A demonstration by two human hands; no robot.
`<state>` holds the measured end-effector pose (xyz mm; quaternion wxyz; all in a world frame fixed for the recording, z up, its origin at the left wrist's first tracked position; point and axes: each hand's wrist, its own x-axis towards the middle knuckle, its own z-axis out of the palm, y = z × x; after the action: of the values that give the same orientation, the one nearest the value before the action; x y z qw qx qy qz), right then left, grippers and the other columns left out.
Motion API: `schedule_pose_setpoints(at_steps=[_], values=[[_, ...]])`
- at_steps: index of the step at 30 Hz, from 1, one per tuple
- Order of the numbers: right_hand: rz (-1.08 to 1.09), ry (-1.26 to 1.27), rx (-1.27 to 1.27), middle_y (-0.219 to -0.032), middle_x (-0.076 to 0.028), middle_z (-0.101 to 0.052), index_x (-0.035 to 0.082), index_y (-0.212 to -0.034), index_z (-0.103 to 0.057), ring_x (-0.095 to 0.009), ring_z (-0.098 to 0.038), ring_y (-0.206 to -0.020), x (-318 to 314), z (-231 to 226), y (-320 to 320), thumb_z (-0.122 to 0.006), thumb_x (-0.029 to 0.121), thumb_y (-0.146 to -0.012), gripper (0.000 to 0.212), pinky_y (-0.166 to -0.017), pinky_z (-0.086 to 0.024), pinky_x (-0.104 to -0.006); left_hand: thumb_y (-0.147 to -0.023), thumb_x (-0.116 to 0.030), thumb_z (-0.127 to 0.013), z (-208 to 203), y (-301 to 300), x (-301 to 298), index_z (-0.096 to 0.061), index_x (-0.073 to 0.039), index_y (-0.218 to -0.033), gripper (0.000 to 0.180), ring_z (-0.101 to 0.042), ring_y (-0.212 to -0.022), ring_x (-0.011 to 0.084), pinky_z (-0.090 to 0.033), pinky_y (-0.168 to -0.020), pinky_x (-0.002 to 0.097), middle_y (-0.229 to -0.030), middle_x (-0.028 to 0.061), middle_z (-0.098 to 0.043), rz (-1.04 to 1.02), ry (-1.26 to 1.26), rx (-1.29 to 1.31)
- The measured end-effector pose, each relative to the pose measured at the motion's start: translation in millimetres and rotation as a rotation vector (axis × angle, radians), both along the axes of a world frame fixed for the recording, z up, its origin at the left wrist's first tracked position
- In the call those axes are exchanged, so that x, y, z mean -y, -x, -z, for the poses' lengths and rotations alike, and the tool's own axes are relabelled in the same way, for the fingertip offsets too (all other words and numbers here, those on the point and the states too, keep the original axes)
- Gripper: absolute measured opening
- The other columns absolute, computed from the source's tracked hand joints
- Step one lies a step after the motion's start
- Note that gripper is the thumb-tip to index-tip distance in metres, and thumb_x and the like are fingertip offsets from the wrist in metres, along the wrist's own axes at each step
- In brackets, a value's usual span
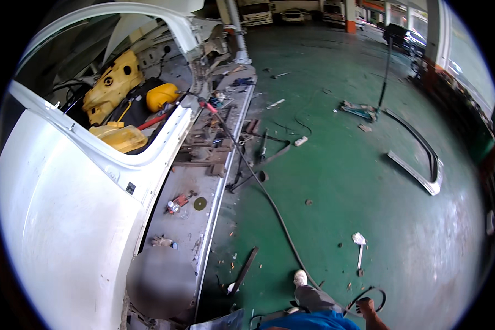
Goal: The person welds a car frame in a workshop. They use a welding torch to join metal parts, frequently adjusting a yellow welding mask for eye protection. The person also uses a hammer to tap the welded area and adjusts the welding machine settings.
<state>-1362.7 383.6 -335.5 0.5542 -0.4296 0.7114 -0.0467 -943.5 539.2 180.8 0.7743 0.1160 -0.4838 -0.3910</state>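
Note:
At the lower edge my right hand [365, 304] hangs beside my body, its fingers curled at a loop of dark hose [384, 300]. It appears closed on this hose, though the fingers are small and partly shaded. From there the hose runs past my white shoe [300, 278] and up across the green floor to a red fitting [208, 106] by the car body opening. My left hand is out of view. On my left stands a white car body shell [66, 192] with a bare window opening. A yellow rounded object [162, 97] and a yellow panel [113, 85] show inside it.
A metal platform [170, 225] under the shell bears a glove [162, 241], a cutting disc [200, 203] and scattered tools. On the floor lie a flat bar [245, 269], a cut curved frame piece [423, 179] and a floor jack [360, 110]. A round blur [162, 283] covers part of the platform.

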Motion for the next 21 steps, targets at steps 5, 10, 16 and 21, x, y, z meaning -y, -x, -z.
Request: schedule_pose_setpoints(at_steps=[5, 10, 16, 21], values=[[-0.221, -0.019, -0.012, -0.064, -0.008, -0.062, -0.001, -0.081, -0.064, -0.019, -0.060, -0.050, 133, 17, -125, -0.069, 0.014, -0.078, 0.016, -0.044, -0.053, -0.0338, -0.095, -0.037, -0.058, -23, -41, 44, -0.059, -0.010, -0.127, 0.042, -0.059, -0.100, 0.0477, -0.050, -0.082, 0.0582, -0.115, 0.0304, -0.058, -0.034, 0.077, 0.003], [-0.367, 0.013, 0.059, -0.069, -0.007, -0.064, -0.001, -0.087, -0.065, -0.017, -0.062, -0.055, 256, 29, -247, -0.070, 0.017, -0.079, 0.020, -0.046, -0.052, -0.0309, -0.093, -0.030, -0.062, -9, -88, 99, -0.065, -0.020, -0.119, 0.028, -0.063, -0.089, 0.0455, -0.052, -0.078, 0.0587, -0.103, 0.0239, -0.063, -0.219, 0.167, -0.138], [-0.491, 0.098, 0.175, -0.070, -0.006, -0.065, 0.002, -0.090, -0.066, -0.016, -0.062, -0.055, 313, -6, -432, -0.072, 0.020, -0.079, 0.023, -0.047, -0.051, -0.0304, -0.092, -0.025, -0.063, -12, -171, 155, -0.066, -0.005, -0.108, 0.026, -0.066, -0.081, 0.0402, -0.057, -0.074, 0.0500, -0.091, 0.0246, -0.065, -0.441, 0.087, -0.273], [-0.501, 0.051, 0.205, -0.066, -0.005, -0.065, 0.004, -0.084, -0.068, -0.015, -0.062, -0.054, 350, 35, -508, -0.074, 0.022, -0.079, 0.020, -0.047, -0.051, -0.0298, -0.092, -0.038, -0.062, -20, -319, 204, -0.063, 0.001, -0.113, 0.044, -0.065, -0.090, 0.0425, -0.057, -0.073, 0.0479, -0.105, 0.0331, -0.061, -0.305, 0.097, -0.035]])
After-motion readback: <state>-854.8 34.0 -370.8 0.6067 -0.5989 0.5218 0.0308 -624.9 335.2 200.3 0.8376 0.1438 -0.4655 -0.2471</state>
